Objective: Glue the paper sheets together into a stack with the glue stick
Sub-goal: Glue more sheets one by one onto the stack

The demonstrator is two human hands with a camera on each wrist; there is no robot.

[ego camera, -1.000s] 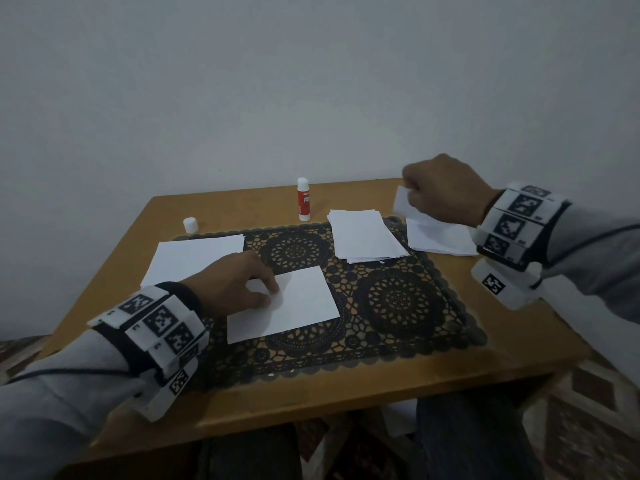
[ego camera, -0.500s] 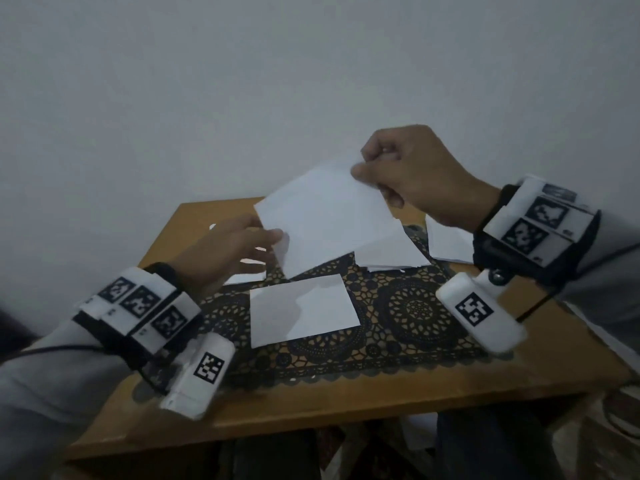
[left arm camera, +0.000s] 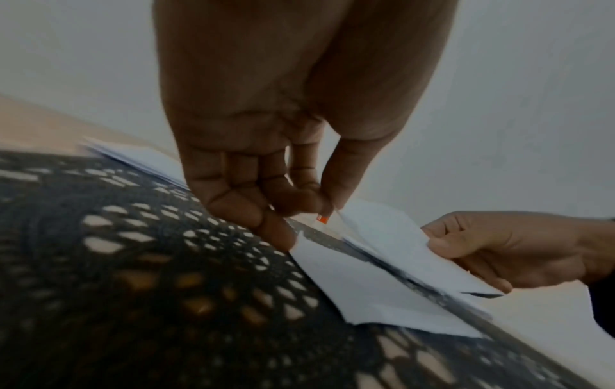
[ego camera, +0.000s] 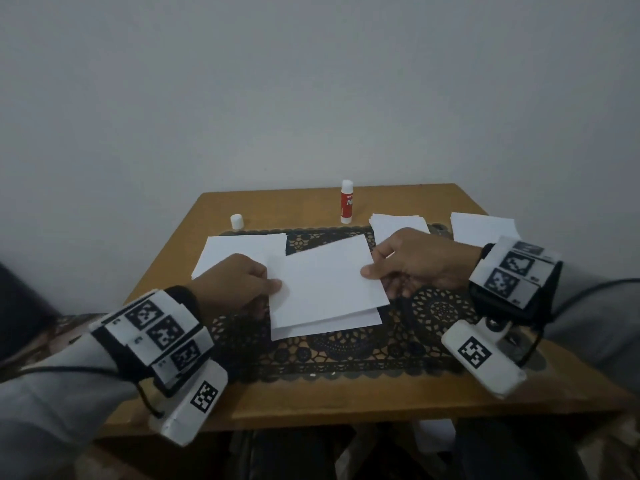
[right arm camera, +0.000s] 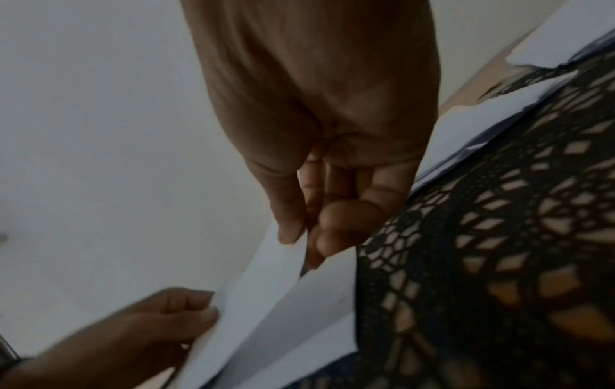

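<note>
a: over the lace mat (ego camera: 346, 355) i'm holding the top sheet (ego camera: 325, 278) by both side edges, left hand (ego camera: 239, 282) pinching one, right hand (ego camera: 415, 261) pinching the other, just above the sheet lying on the mat (ego camera: 332, 323).

b: what are you worrying about?

a: it's hanging skewed against the lower sheet, so if i'm dropping it like this the edges are going to stick out of line. it's also sagging between my pinches, so one corner could be touching glue first and wrinkling.

b: and the glue stick (ego camera: 347, 201)?

a: standing uncapped at the back of the table (ego camera: 311, 403), cap (ego camera: 237, 221) well apart, so it may be drying.

b: anything you're not seeing?

a: whether glue is on the lower sheet at all. both wrist views are blurring, and the top sheet is covering most of it.
</note>
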